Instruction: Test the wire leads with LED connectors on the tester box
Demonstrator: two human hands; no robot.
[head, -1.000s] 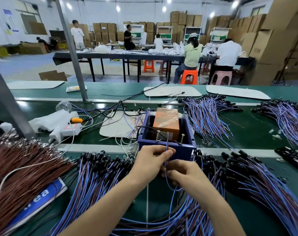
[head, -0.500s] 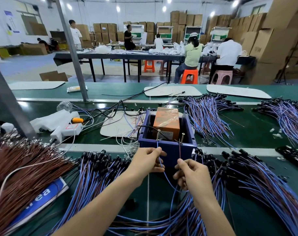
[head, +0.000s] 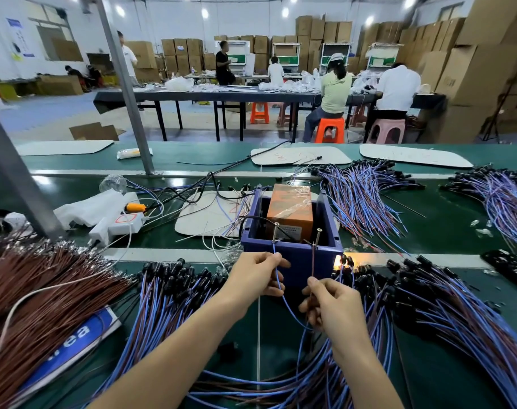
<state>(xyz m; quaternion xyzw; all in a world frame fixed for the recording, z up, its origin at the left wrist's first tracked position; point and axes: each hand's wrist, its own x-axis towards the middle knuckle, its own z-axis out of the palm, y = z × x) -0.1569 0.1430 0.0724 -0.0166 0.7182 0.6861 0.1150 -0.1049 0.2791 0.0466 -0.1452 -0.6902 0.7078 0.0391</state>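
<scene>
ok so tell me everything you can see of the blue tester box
The tester box is an open-topped dark blue bin, plastic-looking, standing upright on the green belt. Inside sits an orange block wrapped in clear film. Two thin metal posts rise at its near wall. The left hand pinches a blue wire leading up to the left post; the right hand pinches a brown wire towards the right one. A black cable loops in.

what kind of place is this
Most likely a factory assembly floor for wiring. Bundles of wire leads lie heaped on a green belt, cartons are stacked high along the back wall, and workers sit at a long table.
</scene>
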